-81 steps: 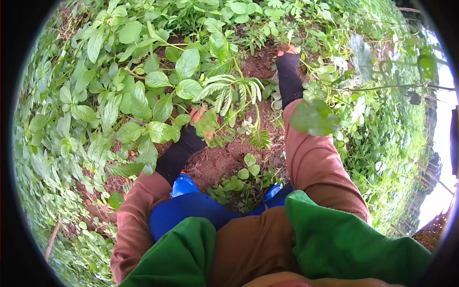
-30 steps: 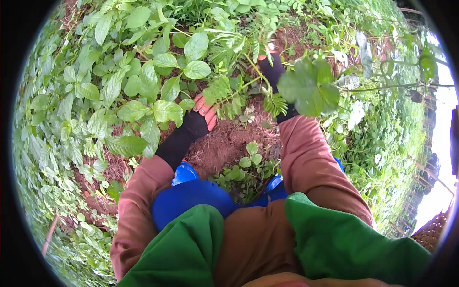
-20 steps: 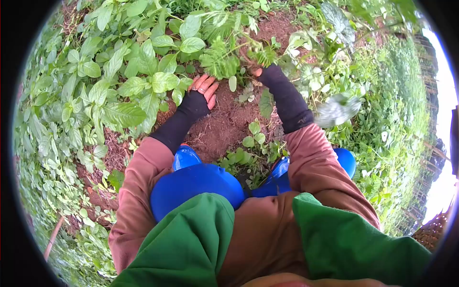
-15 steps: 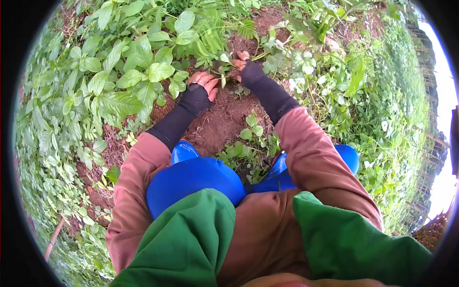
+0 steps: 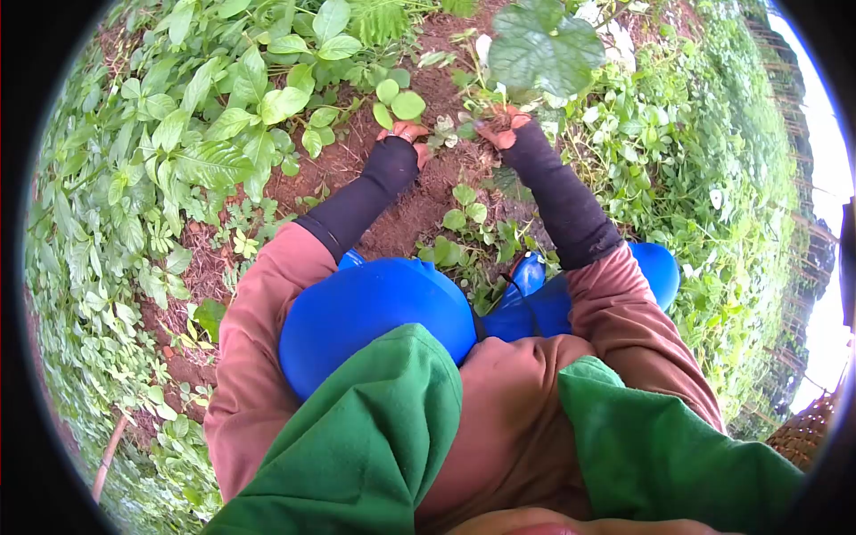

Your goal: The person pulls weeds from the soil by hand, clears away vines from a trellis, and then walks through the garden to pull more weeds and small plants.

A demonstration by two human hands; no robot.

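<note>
My left hand is low over the reddish soil, beside a small plant with round green leaves. Leaves partly cover its fingers, so whether it grips anything is hidden. To the right, my right hand is closed around uprooted weeds with stems and soil-coloured roots. A large broad leaf hangs just above that hand. Dark sleeves cover both wrists.
Dense leafy plants fill the left side, and low greenery covers the right. Small seedlings grow between my blue-covered knees and the hands. A stick lies at lower left.
Both hands have moved to the right, my right hand farther from my left. Weeds now show in my right hand, and the broad leaf has come into view above it.
</note>
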